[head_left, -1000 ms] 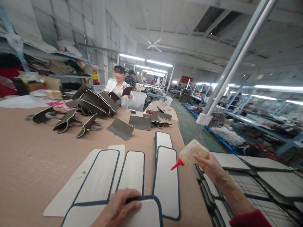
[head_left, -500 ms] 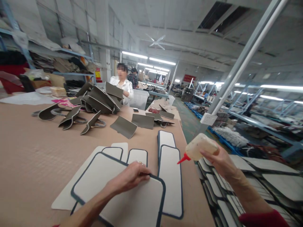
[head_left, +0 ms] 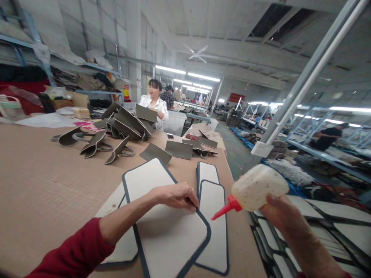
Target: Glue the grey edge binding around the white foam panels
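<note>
My left hand [head_left: 178,196] pinches the upper right edge of a white panel [head_left: 174,239] with dark blue edging, holding it tilted above the table. My right hand [head_left: 279,211] grips a cloudy squeeze bottle [head_left: 257,187], tipped so that its red nozzle [head_left: 227,207] points down and left. The nozzle tip is close to the panel's rounded right corner, apart from it. Under and beside the held panel lie another white panel [head_left: 121,247], partly covered, and a long narrow panel [head_left: 214,216] overlapping a further narrow one [head_left: 207,172].
Dark olive bag pieces [head_left: 124,123] are heaped at the back of the brown table [head_left: 58,193], some with handles. A person [head_left: 158,106] in white stands behind them. More edged panels [head_left: 290,239] are stacked at the right. A grey post [head_left: 275,131] rises beyond the table's right edge.
The held panel has turned and shifted right with my left hand. My right hand has brought the squeeze bottle nearer to me, its nozzle now close to the panel's corner.
</note>
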A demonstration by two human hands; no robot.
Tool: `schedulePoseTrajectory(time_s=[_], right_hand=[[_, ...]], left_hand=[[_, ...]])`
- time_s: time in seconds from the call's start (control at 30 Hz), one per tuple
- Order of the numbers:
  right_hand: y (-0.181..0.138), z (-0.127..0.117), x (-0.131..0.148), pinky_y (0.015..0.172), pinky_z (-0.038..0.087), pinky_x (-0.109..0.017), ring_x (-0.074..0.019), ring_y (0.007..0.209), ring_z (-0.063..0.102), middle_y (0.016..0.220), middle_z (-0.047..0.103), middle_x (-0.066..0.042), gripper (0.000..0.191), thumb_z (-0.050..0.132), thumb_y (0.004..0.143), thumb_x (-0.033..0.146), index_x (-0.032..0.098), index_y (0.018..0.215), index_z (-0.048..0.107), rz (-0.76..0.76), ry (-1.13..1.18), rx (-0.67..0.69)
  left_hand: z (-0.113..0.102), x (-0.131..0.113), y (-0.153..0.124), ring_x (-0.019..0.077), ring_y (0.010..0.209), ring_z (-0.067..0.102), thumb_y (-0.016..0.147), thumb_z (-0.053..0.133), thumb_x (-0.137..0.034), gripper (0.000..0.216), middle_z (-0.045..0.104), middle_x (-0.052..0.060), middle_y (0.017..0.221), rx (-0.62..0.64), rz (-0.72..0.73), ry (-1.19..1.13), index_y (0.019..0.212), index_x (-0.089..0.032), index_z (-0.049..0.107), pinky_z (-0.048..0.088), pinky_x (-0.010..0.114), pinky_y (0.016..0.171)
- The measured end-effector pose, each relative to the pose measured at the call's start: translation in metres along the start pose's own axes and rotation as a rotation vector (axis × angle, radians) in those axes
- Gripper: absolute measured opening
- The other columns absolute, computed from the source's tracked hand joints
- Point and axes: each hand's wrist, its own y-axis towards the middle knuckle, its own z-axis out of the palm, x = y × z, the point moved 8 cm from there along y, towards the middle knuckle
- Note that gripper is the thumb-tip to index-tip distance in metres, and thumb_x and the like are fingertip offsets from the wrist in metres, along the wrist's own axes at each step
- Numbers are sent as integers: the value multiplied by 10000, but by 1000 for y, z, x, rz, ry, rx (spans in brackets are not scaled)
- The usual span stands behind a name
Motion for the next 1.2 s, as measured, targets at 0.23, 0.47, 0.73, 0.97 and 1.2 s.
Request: schedulePoseTrajectory(time_s=[0.23, 0.47, 0.73, 0.97, 1.2], right_hand=[[2, 19, -9, 879, 489, -556, -400, 1027, 635, 968, 710, -141, 797, 906, 321, 473, 264, 1051, 663, 62, 10, 73], [3, 18, -12, 905, 482, -552, -388, 1010, 643, 942, 712, -134, 722, 902, 356, 492, 233, 994, 685, 44, -5, 133], [6, 21, -12, 921, 485, -537, -371, 987, 657, 919, 725, -112, 764, 895, 400, 535, 245, 1070, 672, 12, 1, 159], [4, 20, -17, 916, 505, -511, -352, 989, 665, 971, 729, -108, 759, 869, 497, 520, 261, 1170, 632, 10, -6, 232], [6, 24, -19, 918, 511, -499, -339, 989, 668, 985, 727, -118, 723, 858, 557, 493, 233, 1192, 628, -1, -20, 245]], left_hand=[[-1, -19, 7, 162, 688, 610, 815, 635, -146, 190, 733, 50, 791, 138, 40, -39, 936, -113, 777, 443, 230, 626], [5, -28, 10, 192, 785, 652, 830, 633, -147, 204, 761, 53, 891, 231, 48, -54, 975, -132, 776, 472, 249, 699], [11, -30, 11, 192, 794, 653, 855, 632, -226, 235, 763, 72, 928, 258, 95, -94, 1017, -124, 768, 486, 241, 704], [16, -17, 12, 165, 756, 648, 828, 660, -195, 228, 753, 94, 879, 266, 87, -155, 990, -70, 761, 482, 198, 676], [16, -17, 11, 173, 771, 649, 847, 659, -267, 288, 745, 118, 909, 266, 122, -165, 1013, -52, 753, 478, 203, 677]])
